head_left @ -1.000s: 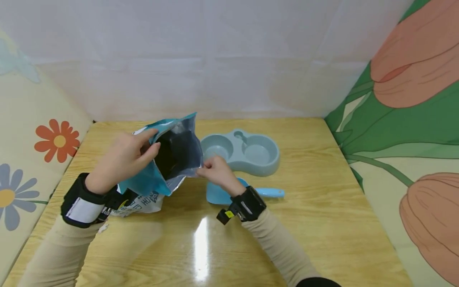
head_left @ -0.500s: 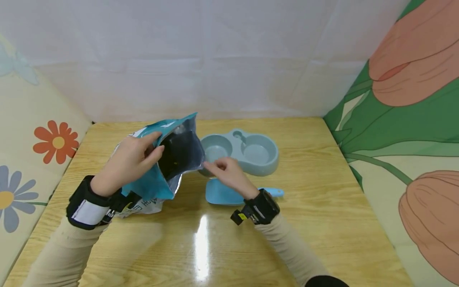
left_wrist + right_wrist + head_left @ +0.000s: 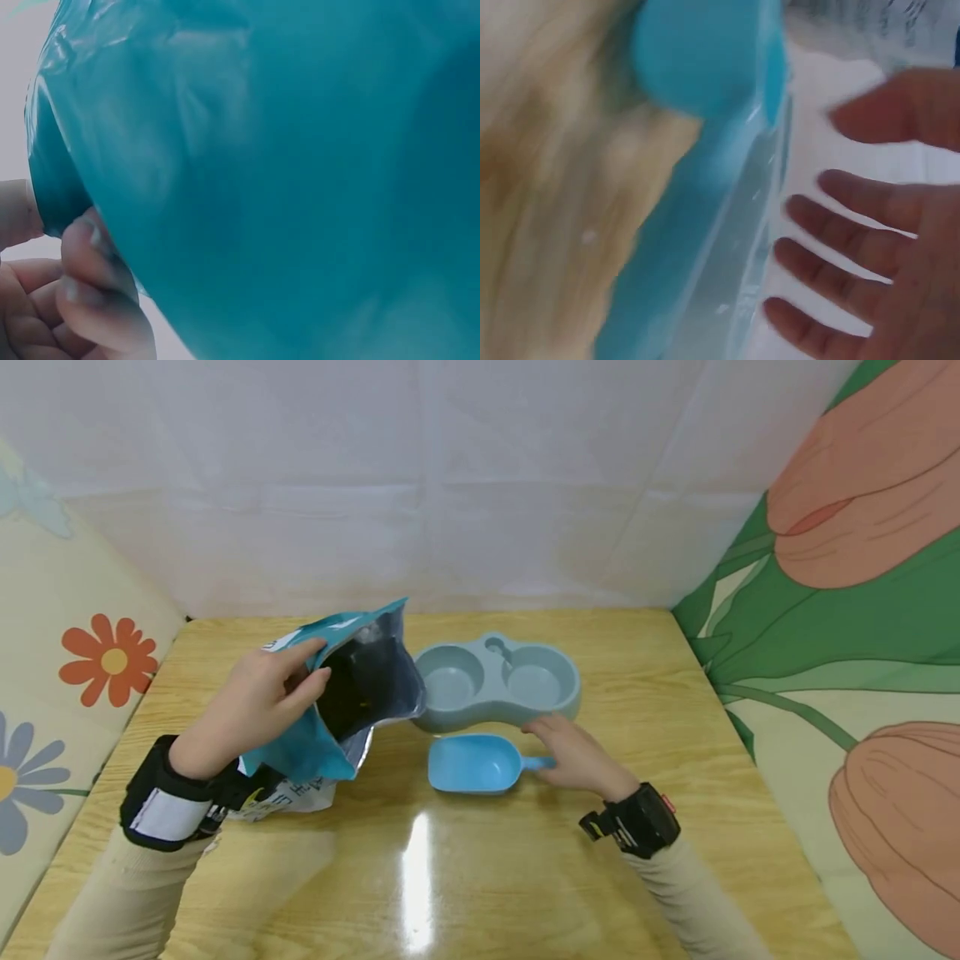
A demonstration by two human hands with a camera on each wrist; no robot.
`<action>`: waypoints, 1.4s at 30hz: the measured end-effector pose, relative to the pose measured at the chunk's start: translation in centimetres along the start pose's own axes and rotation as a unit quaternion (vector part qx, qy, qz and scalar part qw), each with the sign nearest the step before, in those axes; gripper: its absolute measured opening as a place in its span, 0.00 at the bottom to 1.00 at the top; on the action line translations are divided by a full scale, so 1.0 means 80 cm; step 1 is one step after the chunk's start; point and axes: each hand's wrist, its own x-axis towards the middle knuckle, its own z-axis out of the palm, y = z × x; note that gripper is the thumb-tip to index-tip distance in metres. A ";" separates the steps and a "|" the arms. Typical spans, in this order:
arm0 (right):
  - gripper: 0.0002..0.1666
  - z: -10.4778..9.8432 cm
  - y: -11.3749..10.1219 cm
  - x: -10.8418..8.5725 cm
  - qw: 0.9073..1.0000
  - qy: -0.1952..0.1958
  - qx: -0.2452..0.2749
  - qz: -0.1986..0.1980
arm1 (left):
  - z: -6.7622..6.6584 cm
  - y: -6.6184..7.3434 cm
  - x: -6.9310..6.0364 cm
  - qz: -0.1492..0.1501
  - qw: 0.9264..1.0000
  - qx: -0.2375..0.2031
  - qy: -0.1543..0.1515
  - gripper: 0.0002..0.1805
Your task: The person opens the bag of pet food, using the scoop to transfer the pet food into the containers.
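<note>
On the left part of the table (image 3: 525, 885), the head view shows the bag (image 3: 315, 745), tilted, its mouth facing right. The left hand (image 3: 251, 706) holds the rim. The scoop (image 3: 476, 764) lies to the right of the bag, and the double bowl (image 3: 493, 689) stands just beyond, on the far side. The right hand (image 3: 579, 756) is at the right end of the scoop, over its handle (image 3: 538, 762). In the left wrist view, the bag covers most of the sight, and its edge is pinched by the fingers. In the right wrist view, which is blurred, thumb and fingers are spread wide; whether they touch the handle, one cannot tell. The step in hand seems to be grasping the scoop. The next move probably calls for closing the right fingers around the handle.
</note>
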 end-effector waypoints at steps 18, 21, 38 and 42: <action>0.07 0.028 0.040 -0.026 0.996 -0.036 0.056 0.051 | -0.022 -0.014 -0.015 -0.008 0.999 -0.007 0.031 0.19; 0.08 0.028 0.041 -0.029 0.995 -0.033 0.087 0.040 | -0.022 -0.015 -0.015 -0.005 0.999 -0.005 0.034 0.19; 0.06 0.037 0.040 -0.029 0.989 -0.009 0.145 0.032 | -0.021 -0.020 -0.012 0.003 0.999 -0.005 0.047 0.18; 0.05 0.036 0.039 -0.033 0.985 0.008 0.170 0.030 | -0.020 -0.021 -0.012 0.006 0.999 -0.007 0.049 0.18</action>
